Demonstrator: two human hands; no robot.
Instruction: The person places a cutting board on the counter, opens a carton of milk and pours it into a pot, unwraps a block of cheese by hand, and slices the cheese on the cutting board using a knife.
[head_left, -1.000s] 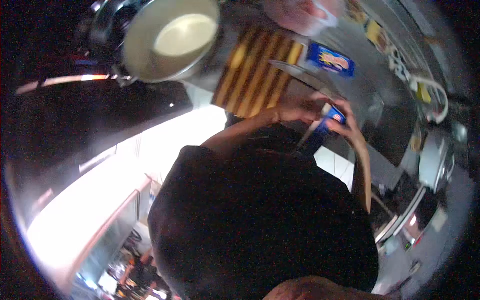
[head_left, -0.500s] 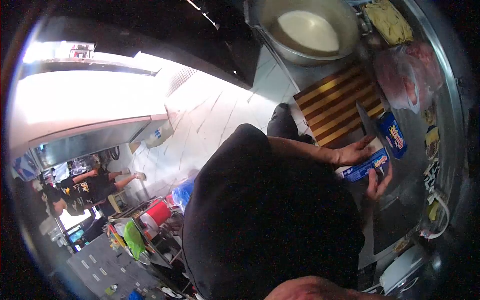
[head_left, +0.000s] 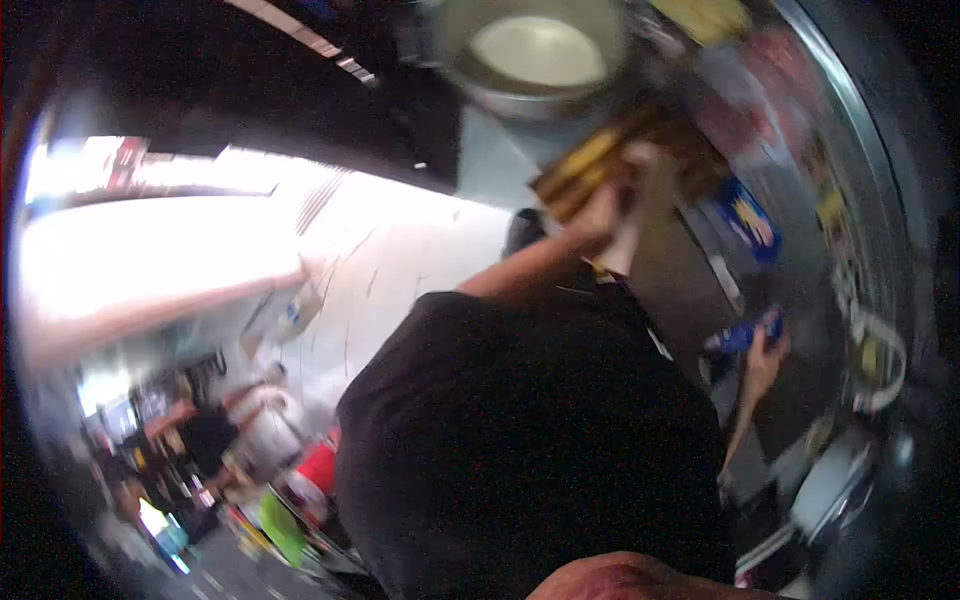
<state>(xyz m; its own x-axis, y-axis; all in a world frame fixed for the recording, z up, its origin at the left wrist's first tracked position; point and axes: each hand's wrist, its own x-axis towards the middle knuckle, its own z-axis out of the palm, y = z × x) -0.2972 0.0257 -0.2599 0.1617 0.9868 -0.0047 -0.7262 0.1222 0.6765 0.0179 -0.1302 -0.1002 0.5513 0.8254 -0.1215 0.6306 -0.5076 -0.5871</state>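
Note:
Over the striped wooden cutting board [head_left: 580, 165], my left hand [head_left: 600, 210] is closed on a pale, flat piece [head_left: 628, 240], too smeared by motion to name. My right hand [head_left: 765, 355], lower in view, grips a blue printed carton [head_left: 735, 337] above the dark counter [head_left: 690, 300]. A second blue carton [head_left: 748, 220] lies on the counter to the right of the board. Between the two cartons rests a small white strip [head_left: 725, 280]. No knife can be made out in the blur.
A large metal pot [head_left: 540, 100] with white contents stands beyond the board. Plastic-bagged reddish stuff [head_left: 750, 110] and a yellowish pack [head_left: 705, 18] lie along the far side. A white hose [head_left: 885, 395] curves at the right. Another person [head_left: 200, 440] is at the far left.
My left hand has left the carton and swung up and left over the board with the pale piece. My right hand keeps the blue carton. The view has shifted and blurred.

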